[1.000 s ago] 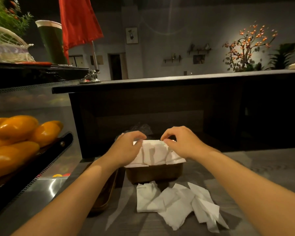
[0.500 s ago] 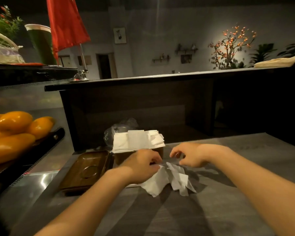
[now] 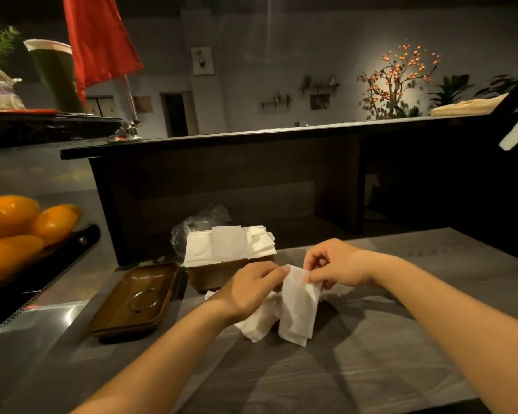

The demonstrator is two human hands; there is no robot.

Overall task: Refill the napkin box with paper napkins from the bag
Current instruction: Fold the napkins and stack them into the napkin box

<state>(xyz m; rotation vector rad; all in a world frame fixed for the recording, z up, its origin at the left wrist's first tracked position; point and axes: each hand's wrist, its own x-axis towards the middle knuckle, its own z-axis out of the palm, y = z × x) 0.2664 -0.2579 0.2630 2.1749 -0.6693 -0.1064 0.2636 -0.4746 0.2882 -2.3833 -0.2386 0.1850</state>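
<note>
Both the left hand (image 3: 253, 289) and right hand (image 3: 337, 264) pinch loose paper napkins (image 3: 296, 306) in their fingers, just before the filled napkin box (image 3: 213, 274).

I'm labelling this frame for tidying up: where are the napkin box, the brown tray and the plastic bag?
napkin box (image 3: 222, 274), head view, on its brown front wall.
brown tray (image 3: 123, 319), head view, on its near rim.
plastic bag (image 3: 181, 234), head view, on the crinkled left side.
</note>
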